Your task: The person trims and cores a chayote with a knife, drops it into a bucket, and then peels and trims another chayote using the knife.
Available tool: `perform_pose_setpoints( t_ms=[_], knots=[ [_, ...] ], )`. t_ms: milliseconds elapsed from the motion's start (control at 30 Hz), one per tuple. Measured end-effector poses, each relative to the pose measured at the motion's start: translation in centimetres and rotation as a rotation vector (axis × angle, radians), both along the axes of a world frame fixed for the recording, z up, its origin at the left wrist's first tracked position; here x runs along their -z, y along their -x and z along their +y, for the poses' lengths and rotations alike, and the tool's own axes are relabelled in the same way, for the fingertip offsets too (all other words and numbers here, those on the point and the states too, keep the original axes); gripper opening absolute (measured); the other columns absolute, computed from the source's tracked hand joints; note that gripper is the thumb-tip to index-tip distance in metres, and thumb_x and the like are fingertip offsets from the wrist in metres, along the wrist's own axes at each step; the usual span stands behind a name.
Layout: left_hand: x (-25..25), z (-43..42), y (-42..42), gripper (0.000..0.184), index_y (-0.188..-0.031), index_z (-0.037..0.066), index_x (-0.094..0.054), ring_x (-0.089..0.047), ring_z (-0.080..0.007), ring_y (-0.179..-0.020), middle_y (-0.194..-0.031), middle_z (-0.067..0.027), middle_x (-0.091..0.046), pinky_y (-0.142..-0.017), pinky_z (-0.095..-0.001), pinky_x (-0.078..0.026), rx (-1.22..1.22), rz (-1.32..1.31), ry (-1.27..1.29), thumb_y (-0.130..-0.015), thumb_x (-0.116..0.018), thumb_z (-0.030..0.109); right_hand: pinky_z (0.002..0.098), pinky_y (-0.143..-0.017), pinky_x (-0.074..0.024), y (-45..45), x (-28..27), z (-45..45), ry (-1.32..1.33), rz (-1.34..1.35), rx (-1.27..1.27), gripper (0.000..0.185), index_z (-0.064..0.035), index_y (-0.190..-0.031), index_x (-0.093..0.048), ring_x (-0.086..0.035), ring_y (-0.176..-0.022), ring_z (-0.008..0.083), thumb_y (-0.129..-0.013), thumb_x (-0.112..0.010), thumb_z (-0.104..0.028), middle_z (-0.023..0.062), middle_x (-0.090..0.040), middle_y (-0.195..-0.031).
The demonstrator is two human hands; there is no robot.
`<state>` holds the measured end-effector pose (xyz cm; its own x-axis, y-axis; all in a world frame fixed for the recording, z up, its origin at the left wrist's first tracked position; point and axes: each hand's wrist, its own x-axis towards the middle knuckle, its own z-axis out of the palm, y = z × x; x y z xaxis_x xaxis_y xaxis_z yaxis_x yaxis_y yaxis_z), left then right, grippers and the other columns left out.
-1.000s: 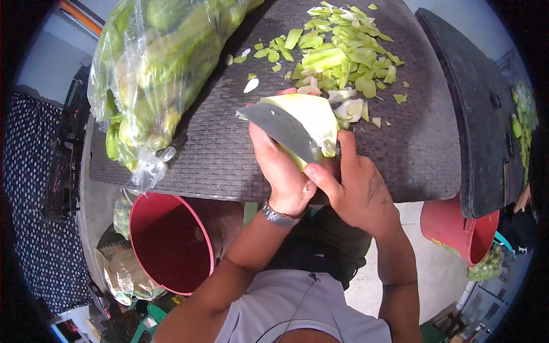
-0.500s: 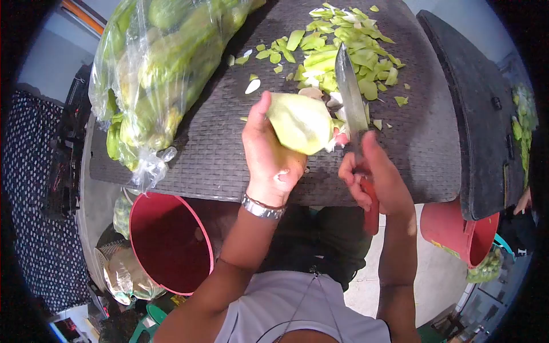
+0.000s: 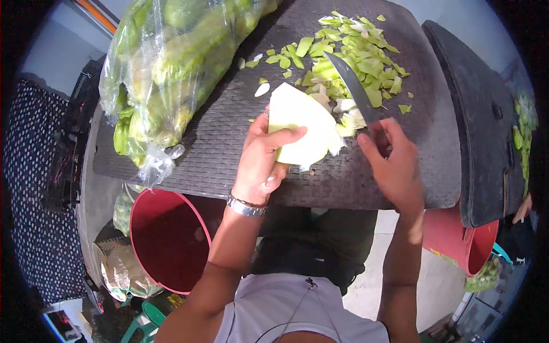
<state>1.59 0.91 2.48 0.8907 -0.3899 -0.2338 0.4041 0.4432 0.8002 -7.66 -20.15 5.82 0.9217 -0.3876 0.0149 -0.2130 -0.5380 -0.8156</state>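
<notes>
The person's left hand point(image 3: 262, 155) is curled around a pale green, peeled, angular vegetable piece point(image 3: 306, 127), thumb pressed flat on its face, just above the near middle of a dark brown, woven-textured table point(image 3: 217, 171). To its right, the right hand point(image 3: 396, 166) is closed on a knife with a dark grey metal blade point(image 3: 355, 86), pointing far left over a heap of light green peelings point(image 3: 372, 57). A clear plastic bag of green vegetables point(image 3: 177, 74) lies far left.
</notes>
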Motion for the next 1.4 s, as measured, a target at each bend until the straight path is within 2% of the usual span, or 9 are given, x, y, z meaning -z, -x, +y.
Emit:
perform_pose_setpoints(
  t_ms=[167, 267, 533, 700, 833, 900, 1100, 1300, 1400],
  knots=[
    [0.0, 0.9, -0.4, 0.038, -0.126, -0.001, -0.06, -0.077, -0.0326, -0.09, -0.109, -0.0174, -0.073, -0.079, -0.0439, -0.067, 0.083, 0.124, 0.111, -0.107, -0.063, 0.032, 0.0335, -0.06, -0.0462, -0.6, -1.0, 0.3, -0.035, -0.037, -0.001, 0.026, -0.003, -0.102, -0.064, -0.058, -0.063, 0.0122, -0.097, -0.077, -0.024, 0.007, -0.066, -0.072],
    [-0.4, 1.2, -0.3, 0.039, -0.127, 0.0, -0.061, -0.076, -0.0342, -0.096, -0.109, -0.0183, -0.073, -0.08, -0.0473, -0.066, 0.181, 0.167, 0.332, -0.108, -0.059, 0.034, 0.0331, -0.06, -0.0463, -0.8, -0.2, 1.0, -0.123, -0.028, -0.013, 0.027, -0.0029, -0.102, -0.064, -0.056, -0.065, 0.0106, -0.096, -0.078, -0.026, 0.0049, -0.065, -0.072],
    [0.0, 0.3, 0.4, 0.043, -0.141, 0.001, -0.047, -0.069, -0.0398, -0.117, -0.13, -0.021, -0.064, -0.09, -0.0613, -0.063, -0.017, 0.075, 0.176, -0.102, -0.064, 0.009, 0.0287, -0.057, -0.0466, 0.1, 0.1, 1.0, 0.004, -0.172, -0.012, 0.026, -0.0032, -0.109, -0.066, -0.057, -0.063, 0.0098, -0.099, -0.075, -0.025, 0.0055, -0.064, -0.075],
    [-0.8, 0.1, 0.5, 0.048, -0.145, 0.002, -0.042, -0.069, -0.0412, -0.117, -0.132, -0.0215, -0.062, -0.085, -0.0656, -0.064, 0.034, 0.067, 0.207, -0.102, -0.063, 0.006, 0.0246, -0.043, -0.0414, 3.2, -5.1, 1.1, -0.561, -0.69, 0.224, 0.043, -0.006, -0.128, -0.059, -0.053, -0.049, 0.0104, -0.111, -0.052, -0.045, 0.0074, -0.067, -0.09],
    [-1.4, -0.4, 0.4, 0.046, -0.144, 0.002, -0.043, -0.071, -0.0405, -0.114, -0.132, -0.0218, -0.062, -0.085, -0.063, -0.065, 0.049, 0.053, 0.182, -0.102, -0.063, 0.007, 0.0244, -0.04, -0.0396, 1.6, -4.3, 0.6, -0.326, -0.725, 0.366, 0.049, -0.0043, -0.125, -0.061, -0.049, -0.043, 0.01, -0.111, -0.048, -0.05, 0.0096, -0.066, -0.085],
    [-1.4, -0.6, 0.6, 0.044, -0.142, -0.001, -0.046, -0.071, -0.0406, -0.113, -0.132, -0.0228, -0.063, -0.088, -0.0629, -0.064, 0.026, 0.042, 0.17, -0.103, -0.062, 0.011, 0.0271, -0.037, -0.0394, 1.4, -3.6, -3.7, -0.401, 0.111, -0.081, 0.048, -0.0031, -0.119, -0.065, -0.057, -0.048, 0.01, -0.108, -0.054, -0.048, 0.0068, -0.066, -0.078],
    [-1.2, -1.9, -0.5, 0.043, -0.142, 0.0, -0.05, -0.063, -0.0376, -0.127, -0.135, -0.0198, -0.063, -0.108, -0.0694, -0.048, -0.14, 0.198, 0.425, -0.109, -0.05, 0.028, 0.028, -0.045, -0.0425, 2.3, -1.2, 0.7, -0.379, 0.053, 0.078, 0.037, -0.0023, -0.113, -0.067, -0.057, -0.052, 0.0095, -0.102, -0.069, -0.037, 0.0022, -0.063, -0.072],
    [0.1, -3.7, -0.4, 0.041, -0.135, 0.003, -0.057, -0.067, -0.0285, -0.119, -0.128, -0.011, -0.069, -0.105, -0.0481, -0.053, -0.198, 0.127, 0.533, -0.109, -0.049, 0.034, 0.0306, -0.062, -0.0532, 1.5, -0.9, 6.3, -0.13, 0.003, -0.089, 0.066, 0.0013, -0.122, -0.059, -0.064, -0.064, 0.0136, -0.08, -0.092, -0.038, 0.0065, -0.064, -0.073],
    [0.3, -4.3, -0.2, 0.049, -0.141, 0.004, -0.055, -0.063, -0.033, -0.126, -0.135, -0.0129, -0.066, -0.107, -0.0581, -0.049, -0.272, 0.15, 0.472, -0.108, -0.049, 0.039, 0.0349, -0.067, -0.0568, 1.0, 0.0, 7.4, -0.137, -0.124, -0.047, 0.08, -0.0011, -0.13, -0.053, -0.069, -0.067, 0.0172, -0.074, -0.096, -0.037, 0.0097, -0.068, -0.076]
  ],
)
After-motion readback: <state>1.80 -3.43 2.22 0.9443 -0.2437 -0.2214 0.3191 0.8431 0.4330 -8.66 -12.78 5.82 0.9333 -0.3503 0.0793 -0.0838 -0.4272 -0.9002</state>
